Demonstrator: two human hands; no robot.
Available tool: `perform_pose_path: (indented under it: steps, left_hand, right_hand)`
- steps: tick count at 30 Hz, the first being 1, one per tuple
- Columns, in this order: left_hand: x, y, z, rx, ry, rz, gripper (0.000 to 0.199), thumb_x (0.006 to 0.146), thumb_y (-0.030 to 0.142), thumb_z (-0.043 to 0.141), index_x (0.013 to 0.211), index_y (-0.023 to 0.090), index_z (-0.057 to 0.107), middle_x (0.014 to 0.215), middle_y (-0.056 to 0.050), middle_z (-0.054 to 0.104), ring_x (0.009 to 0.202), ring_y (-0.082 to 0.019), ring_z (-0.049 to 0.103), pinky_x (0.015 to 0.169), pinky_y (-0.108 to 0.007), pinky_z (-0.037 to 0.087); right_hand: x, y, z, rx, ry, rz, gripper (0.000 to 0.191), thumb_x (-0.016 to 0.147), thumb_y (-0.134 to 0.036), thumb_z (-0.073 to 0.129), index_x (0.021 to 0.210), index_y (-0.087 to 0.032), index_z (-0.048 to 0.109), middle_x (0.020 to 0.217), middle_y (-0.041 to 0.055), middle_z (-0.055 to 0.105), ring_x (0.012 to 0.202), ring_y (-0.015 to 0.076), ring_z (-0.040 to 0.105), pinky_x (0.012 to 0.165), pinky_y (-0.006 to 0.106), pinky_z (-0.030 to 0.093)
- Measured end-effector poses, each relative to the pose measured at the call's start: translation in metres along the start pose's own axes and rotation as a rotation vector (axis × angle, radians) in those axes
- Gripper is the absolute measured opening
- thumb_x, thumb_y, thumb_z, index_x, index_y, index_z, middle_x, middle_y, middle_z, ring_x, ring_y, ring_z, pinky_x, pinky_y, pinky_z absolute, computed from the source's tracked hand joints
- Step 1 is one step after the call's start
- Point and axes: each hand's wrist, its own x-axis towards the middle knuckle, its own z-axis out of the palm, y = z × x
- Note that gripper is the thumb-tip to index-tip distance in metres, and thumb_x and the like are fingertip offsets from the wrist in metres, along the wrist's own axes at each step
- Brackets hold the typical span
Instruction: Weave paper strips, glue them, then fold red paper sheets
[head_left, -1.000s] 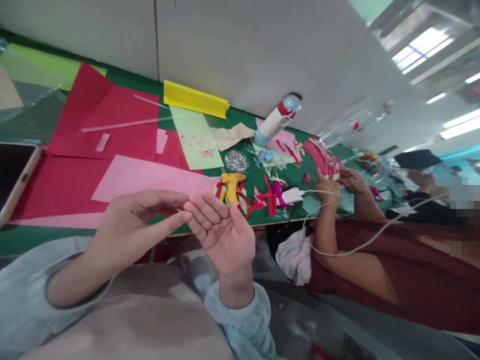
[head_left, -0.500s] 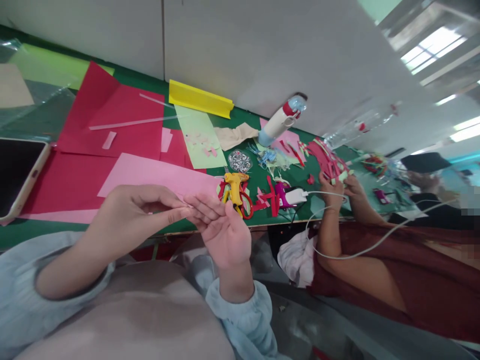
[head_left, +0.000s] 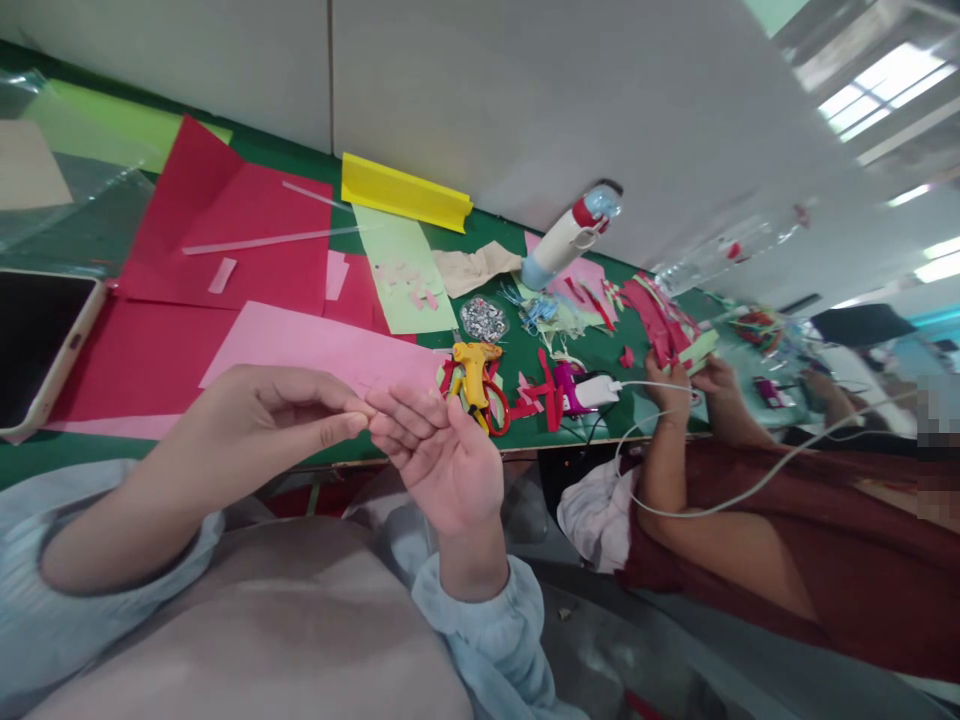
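My left hand [head_left: 262, 425] is closed in a pinch, its thumb and fingertips touching the fingertips of the other hand; whatever lies in the pinch is too small to make out. My right hand [head_left: 450, 460] is turned palm up with its fingers stretched out, and nothing shows on the palm. Behind both hands a pink sheet [head_left: 300, 345] lies over red paper [head_left: 150, 350]. Just beyond my right hand are a yellow glue gun [head_left: 474, 365] and red-handled scissors [head_left: 497, 407]. A round dish of small patterned pieces [head_left: 484, 319] stands behind them.
At the left edge lies a phone [head_left: 45, 345]. Along the wall are a folded yellow strip [head_left: 405, 195] and a bottle [head_left: 570, 238]. On the right, another person's hands [head_left: 671, 390] hold red and green strips, with a white cable [head_left: 712, 514] hanging nearby.
My left hand has drawn back slightly to the left from the right fingers. The other person's red and green strips have shifted a little.
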Motion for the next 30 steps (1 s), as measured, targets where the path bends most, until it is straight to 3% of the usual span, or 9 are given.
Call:
perform_pose_path:
  steps: [5,10,15,23,30]
  left_hand:
    - [-0.004,-0.005,-0.003,0.118,0.033,-0.036,0.021,0.066,0.043,0.078,0.068,0.022,0.076,0.072,-0.003,0.076,0.065,-0.013,0.069,0.061,-0.017,0.055]
    - [0.002,-0.009,-0.012,0.064,-0.114,-0.075,0.022,0.068,0.044,0.076,0.067,0.021,0.076,0.069,-0.003,0.075,0.062,-0.014,0.068,0.056,-0.017,0.053]
    - [0.005,-0.009,-0.016,0.028,-0.153,-0.045,0.017,0.069,0.038,0.075,0.067,0.021,0.076,0.063,-0.001,0.071,0.058,-0.011,0.064,0.054,-0.016,0.05]
    - [0.0,-0.004,-0.019,-0.012,-0.175,-0.078,0.017,0.069,0.036,0.077,0.067,0.019,0.075,0.063,-0.002,0.07,0.06,-0.012,0.063,0.058,-0.02,0.052]
    - [-0.002,-0.011,-0.015,-0.005,-0.1,-0.144,0.02,0.06,0.039,0.082,0.068,0.023,0.075,0.07,-0.004,0.073,0.062,-0.017,0.067,0.058,-0.023,0.055]
  right_hand:
    - [0.001,0.004,0.0,-0.035,0.0,-0.02,0.056,0.102,-0.036,0.024,0.103,-0.017,0.076,0.109,0.0092,0.078,0.095,0.0149,0.073,0.092,0.031,0.054]
    - [0.004,0.005,0.001,-0.047,-0.019,-0.01,0.058,0.102,-0.034,0.022,0.101,-0.016,0.077,0.106,0.0097,0.078,0.095,0.0154,0.073,0.092,0.031,0.053]
    - [0.005,0.005,0.003,-0.024,0.012,0.048,0.061,0.103,-0.034,0.02,0.098,-0.016,0.077,0.103,0.0093,0.079,0.088,0.0145,0.074,0.093,0.031,0.053]
    - [0.003,0.006,0.002,-0.036,0.015,0.112,0.058,0.102,-0.042,0.022,0.102,-0.018,0.075,0.111,0.0098,0.077,0.091,0.0159,0.073,0.099,0.036,0.051]
    - [0.005,0.01,0.002,-0.085,0.02,0.076,0.052,0.099,-0.046,0.03,0.103,-0.018,0.074,0.112,0.0115,0.076,0.096,0.0191,0.073,0.1,0.04,0.05]
